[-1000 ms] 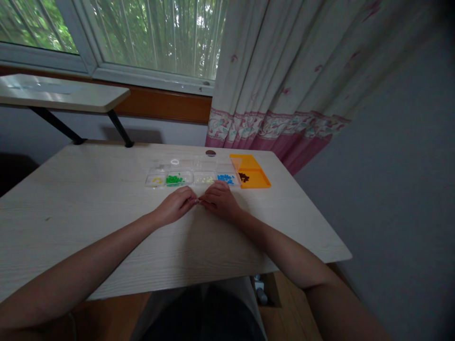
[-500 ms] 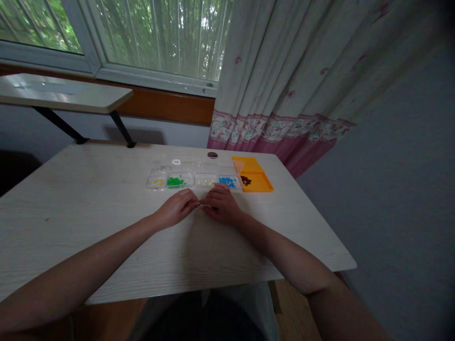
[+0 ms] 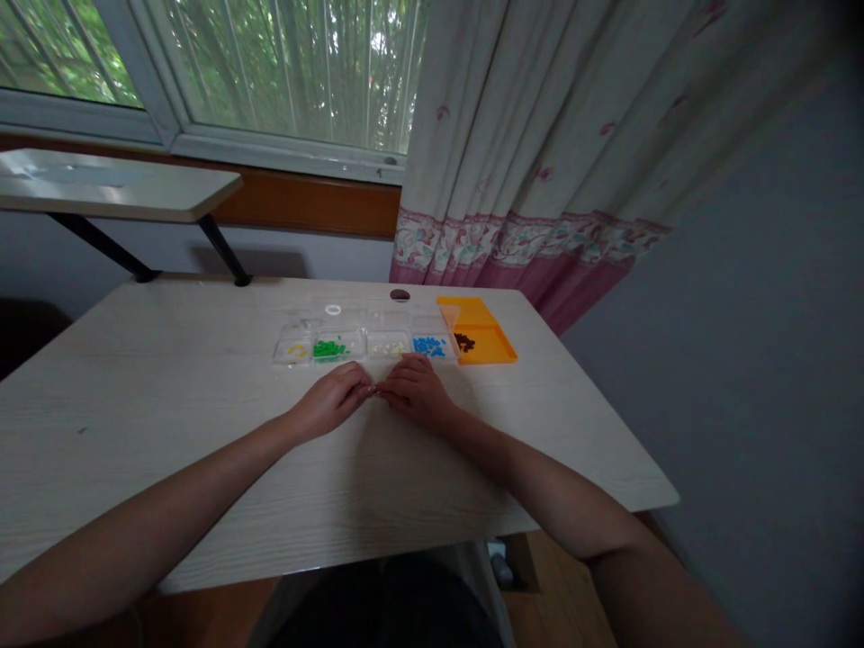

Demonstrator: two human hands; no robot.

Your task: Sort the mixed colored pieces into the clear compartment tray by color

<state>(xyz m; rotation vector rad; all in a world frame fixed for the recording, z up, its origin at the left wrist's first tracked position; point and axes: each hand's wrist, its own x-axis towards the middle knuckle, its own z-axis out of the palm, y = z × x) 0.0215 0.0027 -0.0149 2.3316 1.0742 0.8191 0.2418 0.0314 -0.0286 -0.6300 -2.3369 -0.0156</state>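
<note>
My left hand and my right hand rest on the pale wooden table, fingertips pinched and meeting in the middle. Whatever lies between the fingers is too small to make out. Just beyond them stands a row of clear trays holding yellow beads, green beads, pale beads and blue beads. An orange tray with dark beads lies at the row's right end.
A small white ring and a dark round hole sit behind the trays. A second table stands at the back left under the window. A flowered curtain hangs at the right.
Both hands stay pinched together at the same spot. Only the view has shifted slightly.
</note>
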